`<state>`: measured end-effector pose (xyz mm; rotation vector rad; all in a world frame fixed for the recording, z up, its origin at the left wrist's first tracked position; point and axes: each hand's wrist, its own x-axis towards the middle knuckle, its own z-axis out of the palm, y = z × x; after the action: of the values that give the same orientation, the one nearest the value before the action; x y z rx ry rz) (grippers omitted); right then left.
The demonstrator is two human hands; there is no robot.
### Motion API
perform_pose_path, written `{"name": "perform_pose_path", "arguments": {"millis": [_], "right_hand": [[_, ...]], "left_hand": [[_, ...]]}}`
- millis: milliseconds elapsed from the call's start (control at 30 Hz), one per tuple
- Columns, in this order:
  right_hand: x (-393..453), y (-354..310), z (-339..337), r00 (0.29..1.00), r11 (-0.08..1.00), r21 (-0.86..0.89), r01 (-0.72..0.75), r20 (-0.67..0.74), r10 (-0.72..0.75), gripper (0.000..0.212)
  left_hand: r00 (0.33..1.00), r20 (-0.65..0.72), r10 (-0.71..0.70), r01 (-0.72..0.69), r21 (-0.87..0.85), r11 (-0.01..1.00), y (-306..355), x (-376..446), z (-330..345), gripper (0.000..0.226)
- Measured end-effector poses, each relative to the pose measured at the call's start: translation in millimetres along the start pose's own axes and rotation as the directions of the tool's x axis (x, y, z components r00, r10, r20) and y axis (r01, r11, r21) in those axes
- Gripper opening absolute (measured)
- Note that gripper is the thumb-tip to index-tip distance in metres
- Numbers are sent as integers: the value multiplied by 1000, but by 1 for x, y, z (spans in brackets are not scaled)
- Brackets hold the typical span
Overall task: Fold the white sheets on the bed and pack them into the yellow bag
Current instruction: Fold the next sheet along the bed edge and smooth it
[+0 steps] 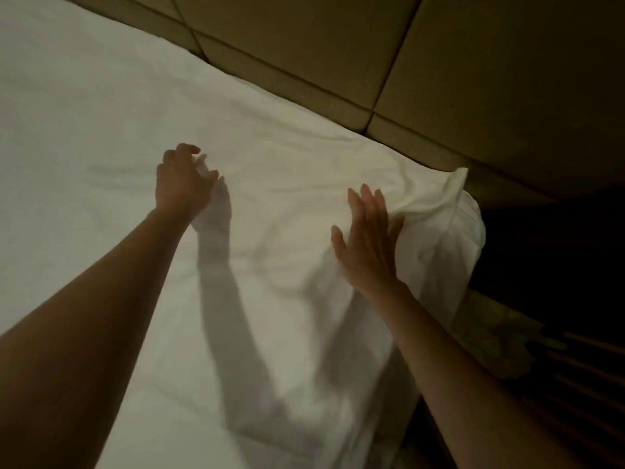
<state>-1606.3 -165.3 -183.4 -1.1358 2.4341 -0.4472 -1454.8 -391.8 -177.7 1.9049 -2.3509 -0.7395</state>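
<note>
white sheet (270,157) on the bed — left hand (181,184) grip loosely curled, empty; right hand (367,238) flat, wide

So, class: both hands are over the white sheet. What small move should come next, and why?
Probably close the right hand on the rumpled sheet corner and draw it inward. That corner is bunched at the bed's edge by the padded headboard, the left hand grips nothing clearly.

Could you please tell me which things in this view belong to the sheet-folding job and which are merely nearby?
Belongs to the job:
white sheet
left hand
right hand

Merely nearby:
padded headboard
dark floor beside the bed
</note>
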Motion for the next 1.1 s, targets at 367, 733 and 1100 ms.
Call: {"name": "perform_pose_path", "arguments": {"millis": [367,733,1100], "right_hand": [[65,-91,58,982,977,-137,162,117,-146,61],[137,-172,94,952,946,-170,277,179,-247,64],[152,-180,95,922,900,-216,378,182,-343,64]], "left_hand": [[977,-18,-213,214,38,976,-59,62,-41,58],[957,54,-286,291,-193,937,-84,135,-69,28],[953,-6,-303,290,-263,920,-109,179,-93,36]]}}
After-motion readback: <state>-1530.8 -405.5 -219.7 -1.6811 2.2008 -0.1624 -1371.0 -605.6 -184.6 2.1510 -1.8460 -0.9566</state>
